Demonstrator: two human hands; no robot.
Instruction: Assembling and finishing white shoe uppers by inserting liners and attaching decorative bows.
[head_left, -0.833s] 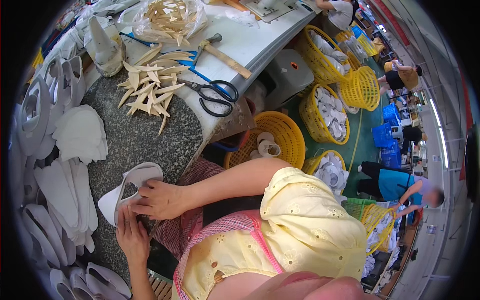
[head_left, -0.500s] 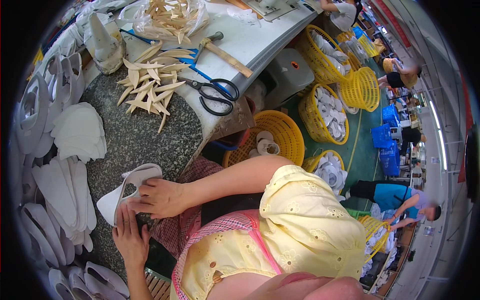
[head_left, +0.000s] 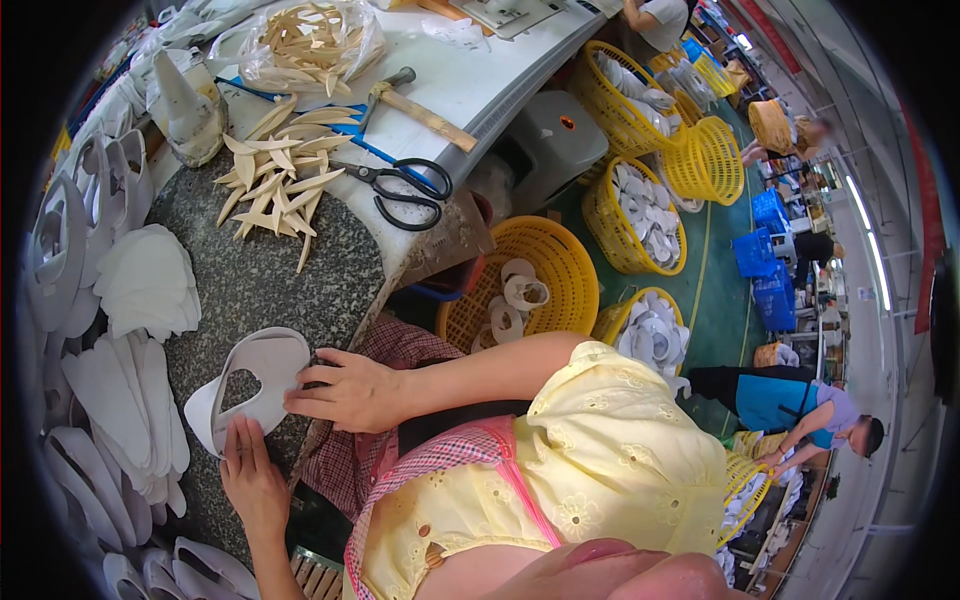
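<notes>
A white shoe upper (head_left: 270, 362) with a teardrop-shaped opening lies at the near edge of the speckled stone worktop (head_left: 290, 290). My left hand (head_left: 254, 480) grips its lower rim, fingers close together on top and the thumb out of sight. My right hand (head_left: 352, 390) reaches in from the right, its fingers apart and bent, with the tips touching the upper's right edge. Beyond the hands lies a loose heap of cream, curved, pointed strips (head_left: 280, 180). Black-handled scissors (head_left: 405, 190) rest beside the heap.
Stacked white flat pieces (head_left: 148, 280) and white shoe uppers (head_left: 85, 470) line the left. A hammer (head_left: 425, 110), a bag of strips (head_left: 315, 45) and a metal form (head_left: 185, 110) stand farther back. Yellow baskets (head_left: 560, 255) occupy the floor at right. A person in blue (head_left: 775, 405) bends over a basket.
My right hand has shifted from the upper's opening to its right edge, and its fingers have spread. The upper now shows more of its opening. The whole view has shifted slightly.
</notes>
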